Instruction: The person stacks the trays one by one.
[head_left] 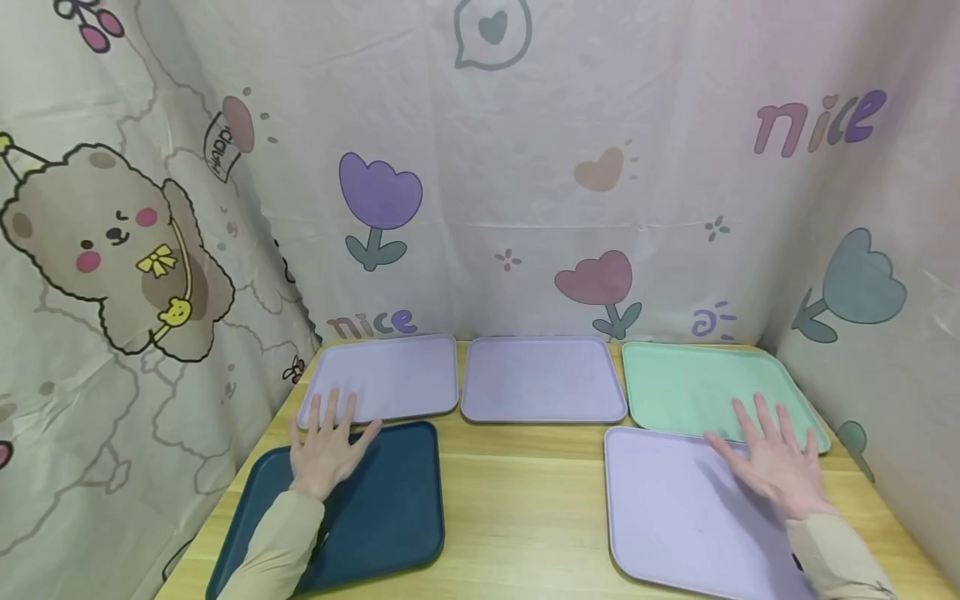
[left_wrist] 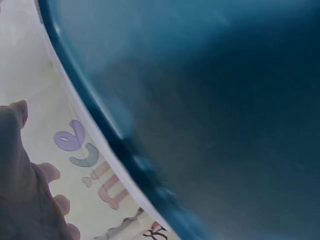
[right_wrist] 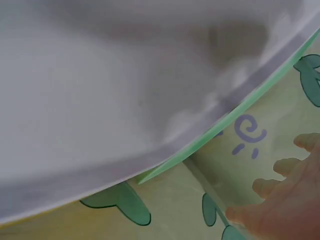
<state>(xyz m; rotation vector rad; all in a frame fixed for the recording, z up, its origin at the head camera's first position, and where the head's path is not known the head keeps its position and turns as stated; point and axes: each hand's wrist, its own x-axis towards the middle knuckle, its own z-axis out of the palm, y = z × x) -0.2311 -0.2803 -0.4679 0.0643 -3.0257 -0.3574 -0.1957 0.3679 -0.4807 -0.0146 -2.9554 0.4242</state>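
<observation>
With fingers spread, my left hand (head_left: 324, 457) is over the far part of a dark blue tray (head_left: 390, 517), its fingertips overlapping a lavender tray (head_left: 405, 379) behind. My right hand (head_left: 783, 467) is likewise spread, above the near-right lavender tray (head_left: 667, 508), and its fingertips overlap the mint green tray (head_left: 675, 383) in the head view. Neither hand holds anything. In the left wrist view the dark blue tray (left_wrist: 225, 125) fills most of the picture, the left hand (left_wrist: 30, 190) at the edge. The right wrist view has the lavender tray (right_wrist: 90, 100) and the right hand (right_wrist: 285, 195).
Another lavender tray (head_left: 543, 379) lies in the middle of the back row. All the trays sit on a light wooden table (head_left: 525, 508). Printed curtains hang behind it (head_left: 487, 208) and along both sides, with a bear (head_left: 120, 250) drawn on the left one.
</observation>
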